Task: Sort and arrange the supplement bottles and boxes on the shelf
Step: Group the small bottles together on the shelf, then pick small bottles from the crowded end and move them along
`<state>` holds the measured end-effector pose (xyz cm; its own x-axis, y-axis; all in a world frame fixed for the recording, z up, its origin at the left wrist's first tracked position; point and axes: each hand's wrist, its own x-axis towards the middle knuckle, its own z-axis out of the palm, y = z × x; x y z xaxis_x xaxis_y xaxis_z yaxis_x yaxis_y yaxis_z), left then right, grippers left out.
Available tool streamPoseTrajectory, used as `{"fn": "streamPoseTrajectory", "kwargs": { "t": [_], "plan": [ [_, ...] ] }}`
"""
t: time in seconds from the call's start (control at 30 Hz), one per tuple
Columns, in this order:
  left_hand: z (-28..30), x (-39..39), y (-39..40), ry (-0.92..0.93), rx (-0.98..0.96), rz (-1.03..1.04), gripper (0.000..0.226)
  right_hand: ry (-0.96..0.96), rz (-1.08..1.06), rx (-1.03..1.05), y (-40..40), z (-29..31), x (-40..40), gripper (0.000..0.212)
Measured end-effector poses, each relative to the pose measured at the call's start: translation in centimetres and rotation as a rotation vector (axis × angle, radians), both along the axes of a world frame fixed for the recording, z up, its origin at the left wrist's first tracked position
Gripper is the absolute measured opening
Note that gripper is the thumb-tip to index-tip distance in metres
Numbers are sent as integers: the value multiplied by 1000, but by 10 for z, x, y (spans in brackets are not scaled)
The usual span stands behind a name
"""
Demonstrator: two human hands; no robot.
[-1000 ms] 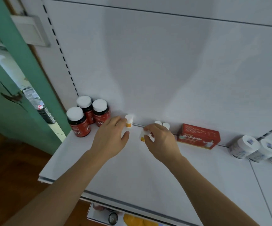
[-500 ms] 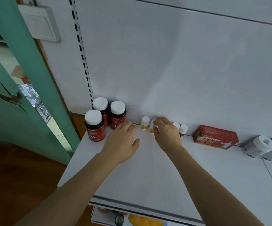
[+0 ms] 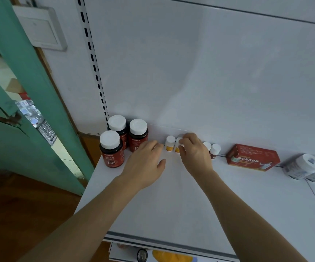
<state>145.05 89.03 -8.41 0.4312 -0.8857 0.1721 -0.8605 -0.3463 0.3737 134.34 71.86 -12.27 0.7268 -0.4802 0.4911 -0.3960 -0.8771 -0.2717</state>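
The right hand (image 3: 195,154) curls its fingertips (image 3: 181,142) round a small white bottle with an orange label (image 3: 177,147), pinching it near the cap as it stands against the back panel of the shelf (image 3: 171,205). Whether the bottle's base is fully down on the board cannot be told, since the fingers cover much of it. Just beside the grip, toward the left hand, a matching small orange-labelled bottle (image 3: 170,143) stands upright, close to the held one. On the other side of the grip, partly hidden behind the knuckles, two small white-capped bottles with dark red labels (image 3: 214,150) stand together, and further along that way lies a red box (image 3: 253,157), then a few white bottles lying on their sides (image 3: 302,166) at the edge of view.

The left hand (image 3: 145,163) lies flat and relaxed on the shelf, fingers extended toward the back, holding nothing; its fingertips reach just short of the free orange-labelled bottle. Beyond it stand three large dark red bottles with white caps (image 3: 123,140), grouped at the shelf's end.

The step in hand looks like seating the gripped bottle next to its twin, so that like stands with like. The next move likely calls for letting go gently without tipping it, as it is light and narrow, then closing the gap to the red-labelled pair or turning to the toppled white bottles.
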Motion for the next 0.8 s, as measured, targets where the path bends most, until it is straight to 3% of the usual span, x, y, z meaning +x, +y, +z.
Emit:
{"fn": "streamPoseTrajectory", "kwargs": {
  "t": [0.27,0.37,0.8],
  "plan": [
    [10,-11,-13,-74,-122,-20,28,5,-35,-139,11,20,-27,15],
    [16,-25,-31,-116,-173,-53,31,60,-131,-199,17,35,-56,27],
    [50,-192,-116,-227,-149,-258,56,338,-586,-49,12,69,-263,64]
  ]
}}
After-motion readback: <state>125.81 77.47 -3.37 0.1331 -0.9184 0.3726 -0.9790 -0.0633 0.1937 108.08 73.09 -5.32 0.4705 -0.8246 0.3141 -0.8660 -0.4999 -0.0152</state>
